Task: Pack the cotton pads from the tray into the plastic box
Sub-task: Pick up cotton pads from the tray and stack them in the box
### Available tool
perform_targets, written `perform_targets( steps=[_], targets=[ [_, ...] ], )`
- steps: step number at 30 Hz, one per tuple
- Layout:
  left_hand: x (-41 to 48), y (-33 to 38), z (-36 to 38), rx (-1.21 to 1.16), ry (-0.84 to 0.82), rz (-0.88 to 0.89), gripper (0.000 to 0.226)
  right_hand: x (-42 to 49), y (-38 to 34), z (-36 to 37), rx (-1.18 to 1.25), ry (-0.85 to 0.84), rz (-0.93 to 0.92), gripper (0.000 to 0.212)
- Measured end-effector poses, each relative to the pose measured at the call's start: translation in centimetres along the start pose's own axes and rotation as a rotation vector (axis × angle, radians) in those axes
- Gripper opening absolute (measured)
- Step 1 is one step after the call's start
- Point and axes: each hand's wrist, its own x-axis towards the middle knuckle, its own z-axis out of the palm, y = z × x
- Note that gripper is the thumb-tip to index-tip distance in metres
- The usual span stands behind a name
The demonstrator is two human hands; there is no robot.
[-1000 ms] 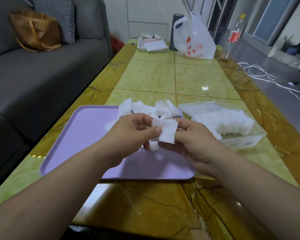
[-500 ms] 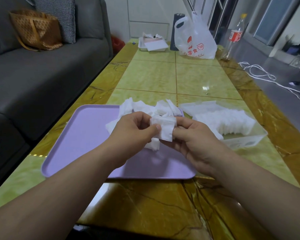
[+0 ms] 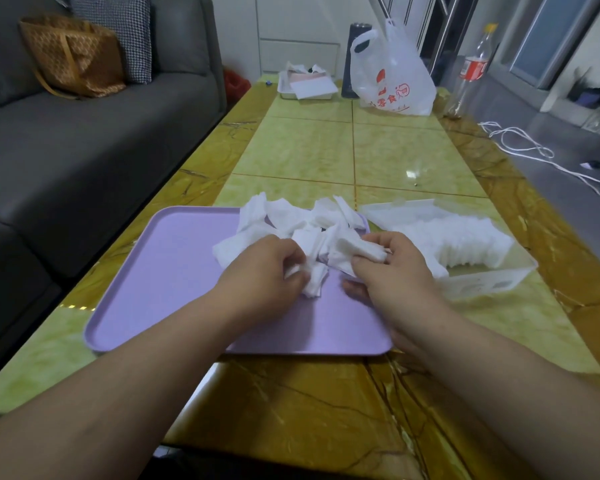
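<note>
A lilac tray (image 3: 160, 271) lies on the table in front of me. Several loose white cotton pads (image 3: 284, 216) are heaped at its far right corner. My left hand (image 3: 260, 271) pinches a few pads (image 3: 314, 284) low over the tray. To its right, my right hand (image 3: 392, 268) grips a small stack of pads (image 3: 354, 249) between thumb and fingers. A clear plastic box (image 3: 482, 285) stands just right of the tray, with a row of upright pads (image 3: 465, 244) inside and its lid (image 3: 395, 211) open at the back.
The yellow-green marble table (image 3: 326, 150) runs away from me. At its far end stand a white plastic bag (image 3: 395, 74), a dark cylinder (image 3: 355, 60), a small white tray with papers (image 3: 307, 84) and a plastic bottle (image 3: 471, 71). A grey sofa (image 3: 84, 133) runs along the left; white cables (image 3: 534, 150) lie on the floor at right.
Both hands have come apart and dropped toward the tray. The stack they held together is now in my right hand, and my left hand has reached into loose pads.
</note>
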Motion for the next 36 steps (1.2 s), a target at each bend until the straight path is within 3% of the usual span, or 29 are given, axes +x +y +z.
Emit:
perform_targets(
  steps=[8,12,17,22,26,29,36],
  targets=[
    [0.4,0.9,-0.2,0.018,-0.082,-0.135,0.050,-0.2,0.5,-0.1,-0.265,-0.062,-0.091,0.020],
    [0.3,1.0,-0.5,-0.150,-0.150,-0.267,0.054,-0.1,0.3,-0.4,-0.315,-0.039,-0.113,0.015],
    [-0.3,0.6,-1.6,-0.256,-0.237,-0.295,0.023,0.4,0.8,-0.2,-0.168,-0.049,-0.052,0.018],
    [-0.9,0.7,-2.9,-0.515,-0.214,-0.228,0.022,1.1,1.3,-0.3,-0.042,-0.071,-0.029,0.017],
    [-1.1,0.9,-3.4,-0.686,-0.311,-0.124,0.016,0.8,0.8,-0.6,0.015,-0.164,0.013,0.022],
    [-1.1,1.1,-3.2,-0.649,-0.314,-0.053,0.019,0.5,0.3,-0.8,0.020,-0.272,0.032,0.024],
    [-0.8,1.0,-2.8,-0.566,-0.221,-0.079,0.013,0.3,0.4,-0.7,0.009,-0.417,0.039,0.032]
  ],
)
